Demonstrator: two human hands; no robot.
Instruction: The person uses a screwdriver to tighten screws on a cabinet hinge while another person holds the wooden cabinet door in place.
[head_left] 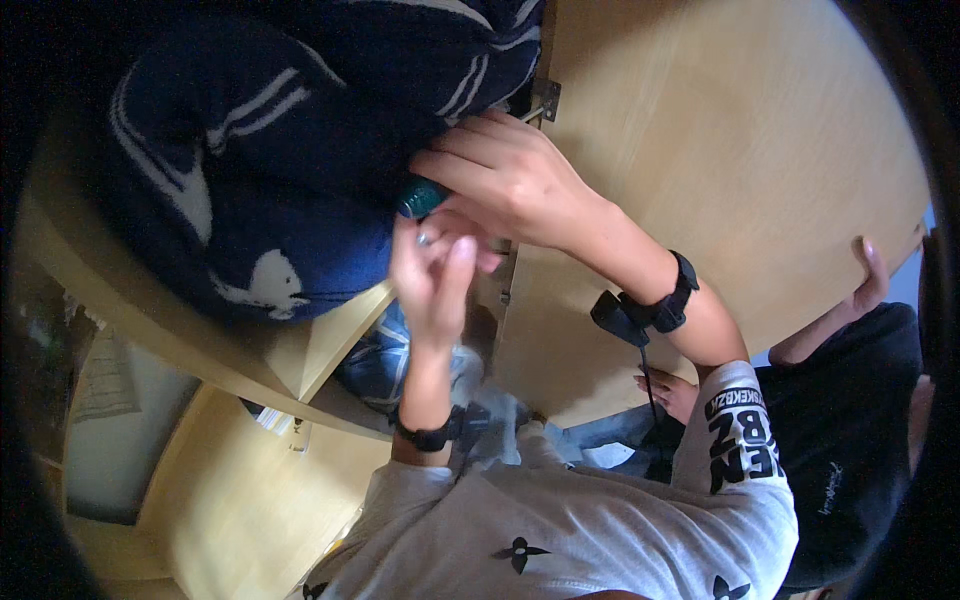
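Observation:
My right hand is wrapped round a screwdriver; its dark green handle end sticks out on the left of my fist. On the fist's other side a thin shaft runs toward a metal hinge at the edge of a pale wooden door panel. Just below the handle is my left hand, its fingers curled in and slightly blurred. A small shiny spot shows among those fingers, too small to name. Dark blue cloth with white patterns lies beyond both hands.
At the right, a person in a black shirt has one hand at the panel's edge and another by its lower side. Curved wooden furniture stands at the lower left. Black straps with a cable sit on my wrists.

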